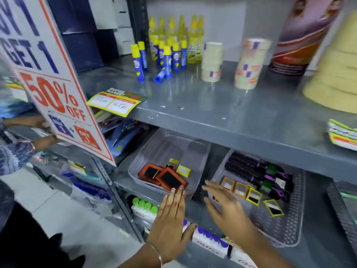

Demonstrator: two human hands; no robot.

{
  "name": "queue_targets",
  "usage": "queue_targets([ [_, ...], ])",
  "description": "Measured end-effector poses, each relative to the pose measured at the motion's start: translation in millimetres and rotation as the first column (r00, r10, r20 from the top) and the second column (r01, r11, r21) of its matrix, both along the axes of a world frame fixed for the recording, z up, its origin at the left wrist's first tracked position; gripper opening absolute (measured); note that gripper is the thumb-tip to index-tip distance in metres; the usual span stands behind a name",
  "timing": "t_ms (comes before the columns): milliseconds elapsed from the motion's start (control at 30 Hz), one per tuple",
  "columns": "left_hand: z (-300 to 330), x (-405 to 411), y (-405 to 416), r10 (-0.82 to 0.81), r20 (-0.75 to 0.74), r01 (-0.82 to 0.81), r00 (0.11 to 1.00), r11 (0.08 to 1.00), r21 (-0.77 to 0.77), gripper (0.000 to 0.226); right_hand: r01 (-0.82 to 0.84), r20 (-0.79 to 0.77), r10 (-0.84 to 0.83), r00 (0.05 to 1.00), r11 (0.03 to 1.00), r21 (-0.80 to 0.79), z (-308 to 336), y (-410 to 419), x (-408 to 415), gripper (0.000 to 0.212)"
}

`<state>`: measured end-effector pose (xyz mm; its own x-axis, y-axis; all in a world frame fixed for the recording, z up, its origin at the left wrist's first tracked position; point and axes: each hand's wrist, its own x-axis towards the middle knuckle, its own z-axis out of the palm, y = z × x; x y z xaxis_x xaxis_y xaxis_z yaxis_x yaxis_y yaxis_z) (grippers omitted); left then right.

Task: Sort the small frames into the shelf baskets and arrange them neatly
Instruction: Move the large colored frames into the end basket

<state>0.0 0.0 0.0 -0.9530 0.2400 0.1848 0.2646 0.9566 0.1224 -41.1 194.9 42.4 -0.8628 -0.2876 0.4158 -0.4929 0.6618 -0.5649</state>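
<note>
Both open, empty hands (197, 213) hover; orange frames (164, 176) and yellow frames (251, 194) lie loosely in grey perforated baskets (195, 151), unarranged.

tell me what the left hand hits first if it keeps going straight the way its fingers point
Most likely the front rim of the left basket. The left hand is open, fingers pointing up and away, fingertips already at that rim. Just beyond lie the orange frames. Depth is hard to judge, so it may pass over the rim.
</note>
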Motion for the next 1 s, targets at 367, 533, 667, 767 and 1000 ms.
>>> queue_targets([
  [367, -19, -7, -20, -0.057, 0.052, 0.062, 0.997, 0.993, -0.102, 0.083, -0.247, 0.517, 0.029, 0.855, 0.9, 0.358, -12, -103, -115, 0.024],
  [533, -27, -9, -26, -0.093, 0.032, 0.095, 0.995, 0.99, -0.102, 0.085, -0.252, 0.486, 0.01, 0.874, 0.864, 0.435, -21, -109, -125, 0.049],
  [667, -25, -7, -28, -0.094, 0.034, 0.096, 0.995, 0.994, -0.061, 0.085, -0.235, 0.474, 0.013, 0.88, 0.88, 0.412, -14, -109, -121, 0.06],
  [767, -17, -3, -24, -0.115, 0.023, 0.115, 0.993, 0.993, -0.026, 0.084, -0.176, 0.415, 0.022, 0.909, 0.925, 0.336, 2, -96, -112, 0.067],
  [1000, 3, 6, 41, -0.362, -0.036, 0.364, 0.931, 0.929, 0.075, 0.084, 0.177, 0.281, -0.199, 0.939, 0.979, 0.103, 51, 1, -55, 0.062],
])
